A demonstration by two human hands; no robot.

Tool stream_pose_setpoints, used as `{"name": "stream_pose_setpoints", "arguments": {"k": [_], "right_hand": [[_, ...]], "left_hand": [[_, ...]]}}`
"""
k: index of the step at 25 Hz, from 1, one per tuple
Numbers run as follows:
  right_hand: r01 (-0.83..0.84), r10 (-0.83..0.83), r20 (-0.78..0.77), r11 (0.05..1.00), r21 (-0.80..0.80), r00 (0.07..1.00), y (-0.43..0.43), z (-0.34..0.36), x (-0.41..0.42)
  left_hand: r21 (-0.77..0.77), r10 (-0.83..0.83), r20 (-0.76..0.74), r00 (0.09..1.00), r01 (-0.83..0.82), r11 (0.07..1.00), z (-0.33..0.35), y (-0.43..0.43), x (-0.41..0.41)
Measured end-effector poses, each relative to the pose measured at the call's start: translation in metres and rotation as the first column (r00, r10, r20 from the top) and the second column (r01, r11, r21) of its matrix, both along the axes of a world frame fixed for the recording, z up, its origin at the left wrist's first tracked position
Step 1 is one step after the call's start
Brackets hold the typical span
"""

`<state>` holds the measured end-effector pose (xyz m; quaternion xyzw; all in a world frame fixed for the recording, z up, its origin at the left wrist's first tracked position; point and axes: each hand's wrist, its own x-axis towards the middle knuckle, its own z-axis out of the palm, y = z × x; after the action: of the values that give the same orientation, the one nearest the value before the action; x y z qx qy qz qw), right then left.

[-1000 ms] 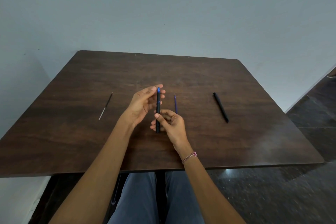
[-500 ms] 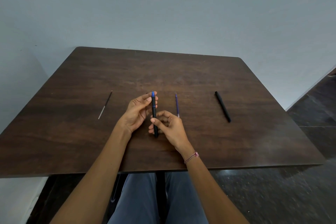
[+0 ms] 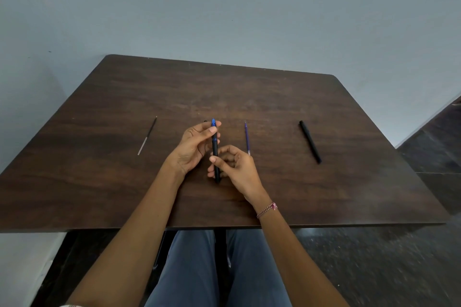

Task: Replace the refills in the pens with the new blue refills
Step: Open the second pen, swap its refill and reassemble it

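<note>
A black pen with a blue tip is held upright-ish over the middle of the dark wooden table. My left hand pinches its upper end near the blue tip. My right hand grips its lower barrel. A loose blue refill lies on the table just right of my hands. A second black pen lies further right. A thin dark-and-pale refill lies to the left.
A small dark piece peeks out behind my left fingers. A pale wall stands behind the table. My legs in blue trousers are under the near edge. Dark floor shows at the right.
The pen and both hands have come down and slightly left, closer to the table. The left fingers have closed around the pen's upper end.
</note>
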<state>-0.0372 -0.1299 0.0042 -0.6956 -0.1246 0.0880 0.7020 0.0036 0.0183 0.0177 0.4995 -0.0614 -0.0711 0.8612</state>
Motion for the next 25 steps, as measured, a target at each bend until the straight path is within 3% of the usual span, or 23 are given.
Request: {"name": "stream_pose_setpoints", "arguments": {"k": [12,25], "right_hand": [[-0.019,0.019,-0.01,1.0,0.017,1.0,-0.004,0.003,-0.001],[-0.035,0.035,0.045,0.999,-0.011,0.998,0.0,0.0,-0.003]], "left_hand": [[-0.076,-0.124,0.089,0.988,0.131,0.989,-0.001,0.005,0.0],[0.108,-0.007,0.203,0.979,-0.016,0.994,0.004,0.002,0.0]]}}
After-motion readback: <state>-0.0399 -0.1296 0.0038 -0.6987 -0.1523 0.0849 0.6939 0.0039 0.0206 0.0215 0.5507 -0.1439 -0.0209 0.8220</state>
